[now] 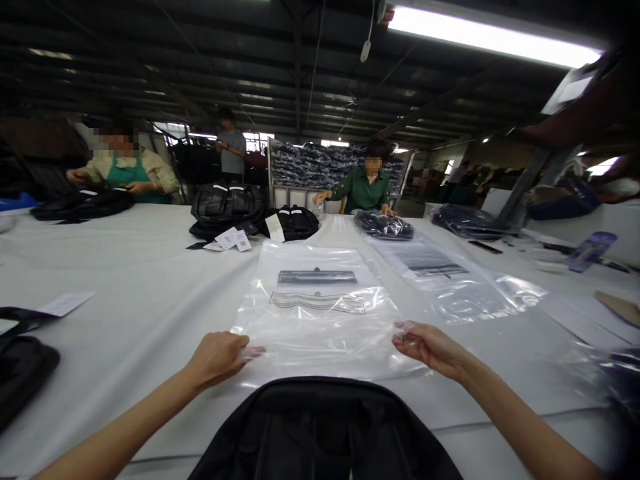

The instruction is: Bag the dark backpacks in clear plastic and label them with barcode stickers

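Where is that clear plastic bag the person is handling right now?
The clear plastic bag lies flat on the white table, centre of the head view, its near corners gripped by the left hand and right hand, just beyond a black bag.

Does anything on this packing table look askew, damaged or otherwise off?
Nothing stands out. The left hand and right hand grip the near corners of a clear plastic bag lying flat, slightly creased, behind a black bag.
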Action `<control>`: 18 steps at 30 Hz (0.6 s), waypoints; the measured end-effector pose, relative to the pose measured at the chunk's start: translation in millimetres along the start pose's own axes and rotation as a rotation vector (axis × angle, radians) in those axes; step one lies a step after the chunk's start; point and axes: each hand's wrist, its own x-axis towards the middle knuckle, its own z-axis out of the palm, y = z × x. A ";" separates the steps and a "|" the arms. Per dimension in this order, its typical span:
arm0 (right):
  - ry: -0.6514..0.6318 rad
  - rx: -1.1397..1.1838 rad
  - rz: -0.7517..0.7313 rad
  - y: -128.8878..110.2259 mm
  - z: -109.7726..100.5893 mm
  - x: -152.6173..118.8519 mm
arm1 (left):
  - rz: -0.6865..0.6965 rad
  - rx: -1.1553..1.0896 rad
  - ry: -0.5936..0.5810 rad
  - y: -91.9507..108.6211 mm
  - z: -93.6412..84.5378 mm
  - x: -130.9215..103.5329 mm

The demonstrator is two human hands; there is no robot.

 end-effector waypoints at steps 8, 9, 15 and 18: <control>-0.091 -0.204 0.025 15.4 -9.5 -9.3 | -0.581 -0.988 0.068 -15.1 -12.5 17.7; -0.042 -0.195 -0.042 11.1 -6.1 -7.8 | -0.569 -1.007 0.106 -16.3 -18.4 21.0; 0.234 -0.899 -0.685 20.1 -6.8 -7.6 | 0.253 -0.353 0.141 -8.3 -22.8 -3.1; 0.154 -1.300 -0.897 69.0 -30.9 -8.2 | 0.512 -0.076 -0.077 3.2 0.4 -28.7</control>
